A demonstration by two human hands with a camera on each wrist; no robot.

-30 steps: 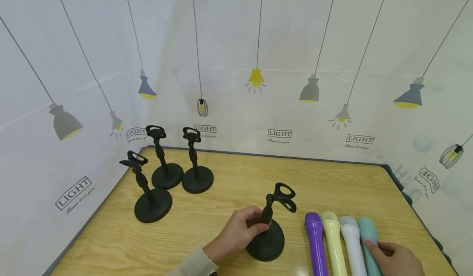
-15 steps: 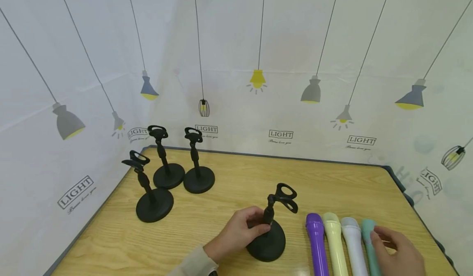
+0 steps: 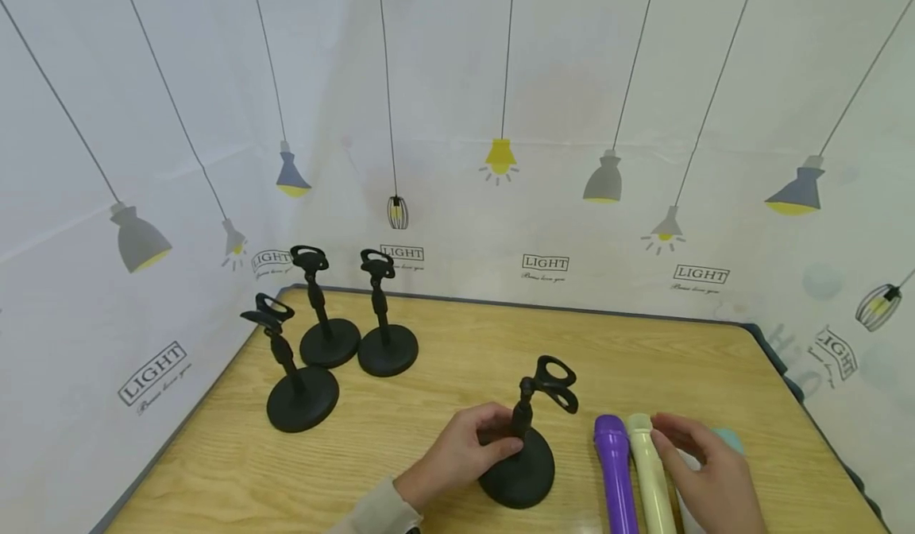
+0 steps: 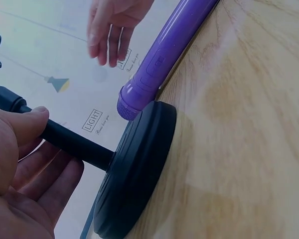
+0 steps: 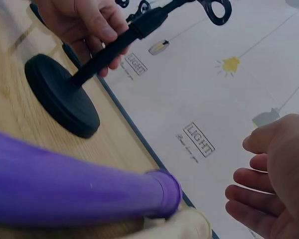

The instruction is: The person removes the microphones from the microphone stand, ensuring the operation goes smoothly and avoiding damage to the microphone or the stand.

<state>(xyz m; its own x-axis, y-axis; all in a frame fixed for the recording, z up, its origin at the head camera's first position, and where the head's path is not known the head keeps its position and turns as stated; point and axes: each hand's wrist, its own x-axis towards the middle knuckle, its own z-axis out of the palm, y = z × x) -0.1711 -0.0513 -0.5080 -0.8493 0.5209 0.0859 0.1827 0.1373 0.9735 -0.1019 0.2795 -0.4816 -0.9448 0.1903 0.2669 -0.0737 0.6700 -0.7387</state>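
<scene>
My left hand [image 3: 461,450] grips the upright stem of a black desk microphone stand [image 3: 520,474], thumb and fingers around it. The stand's round base sits on the table and its clip points up and right. To its right lie microphones side by side: purple [image 3: 616,470], pale yellow [image 3: 650,474], white [image 3: 688,464] and mint green [image 3: 729,439]. My right hand [image 3: 711,470] is over the row, its fingertips near the yellow head, covering most of the white and green ones. In the right wrist view, that hand's fingers [image 5: 256,199] are relaxed and hold nothing.
Several more black stands, one at the front [image 3: 303,399], one at the back [image 3: 330,343] and one to the right [image 3: 388,351], stand at the table's far left. A wood-grain table [image 3: 429,391] meets a white lamp-print backdrop [image 3: 443,121] behind and at both sides.
My right hand has let go of the mint green microphone, lifted and moved left over the white and yellow ones. My left hand keeps its grip on the stand.
</scene>
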